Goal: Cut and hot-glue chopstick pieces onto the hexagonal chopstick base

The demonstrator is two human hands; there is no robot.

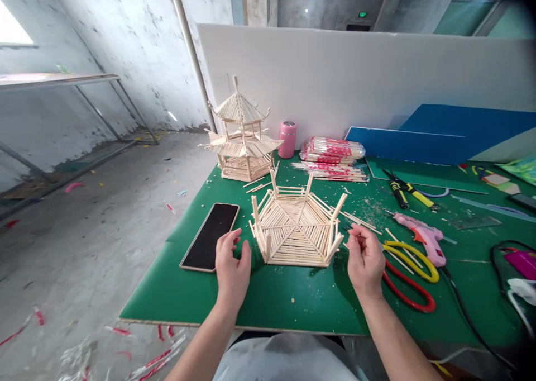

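1. Left hand [232,262]: thumb and fingers spread, just right of phone [209,237].
2. Right hand [365,262]: fingers curled; cannot tell whether pinching anything.
3. Hexagonal stick base [295,227]: on green table [276,305], between and slightly beyond the hands.

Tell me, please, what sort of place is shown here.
Probably a small craft workshop. A stick tower and a stick frame stand on the green table, with a pink glue gun and wrapped bundles of sticks on it too.
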